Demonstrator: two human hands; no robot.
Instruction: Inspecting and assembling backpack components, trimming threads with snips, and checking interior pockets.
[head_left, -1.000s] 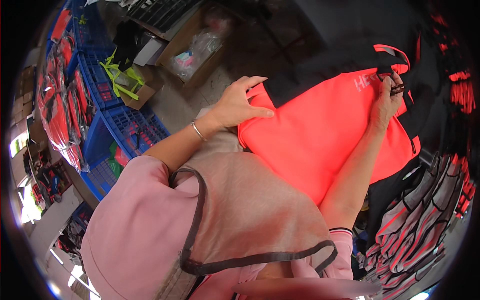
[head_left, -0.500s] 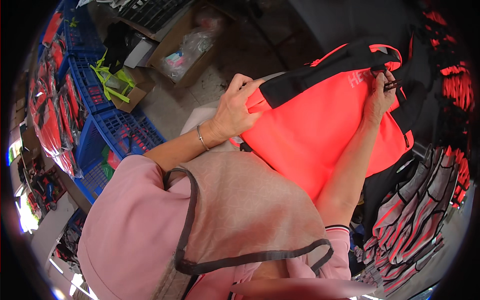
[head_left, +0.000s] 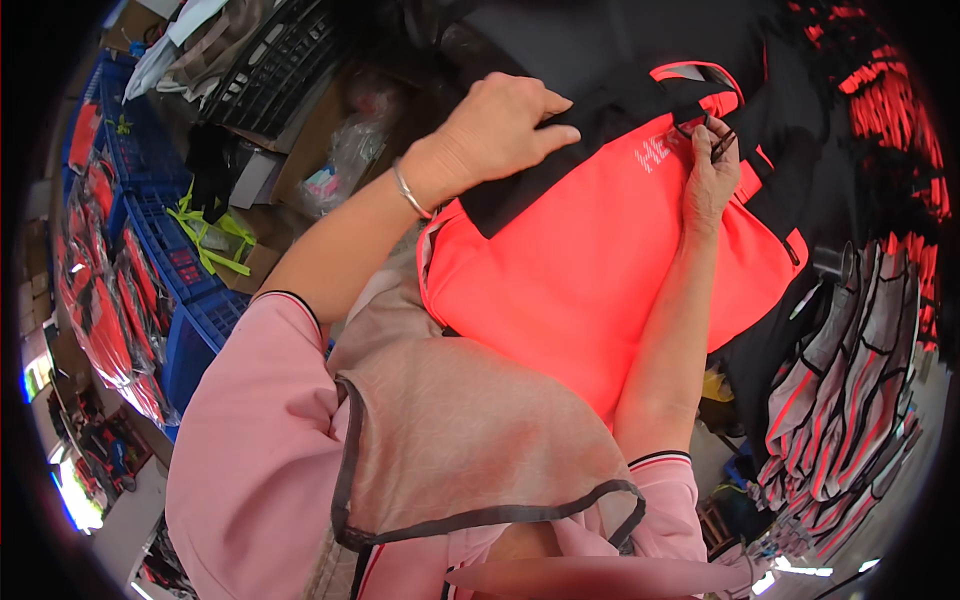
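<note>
A bright coral-red and black sewn fabric piece lies spread before me, with a pale printed pattern near its upper edge and a curved strap at its far end. Over its black band, my left hand has thumb and forefinger apart and holds nothing. My right hand is closed at the far right part of the piece, beside the print. Between its fingers is a small dark two-pronged tool that looks like thread snips; the fingers partly hide it. My right forearm lies across the red fabric.
Blue plastic crates stand at the left, with plastic-wrapped red goods beside them. A cardboard box holds clear bags. Grey pieces with red stripes hang at the right. Dark cloth extends beyond the work.
My left hand has let go of the fabric's left edge and moved up over the black band. My right hand, still closed on the tool, and the fabric have shifted leftward in the view.
</note>
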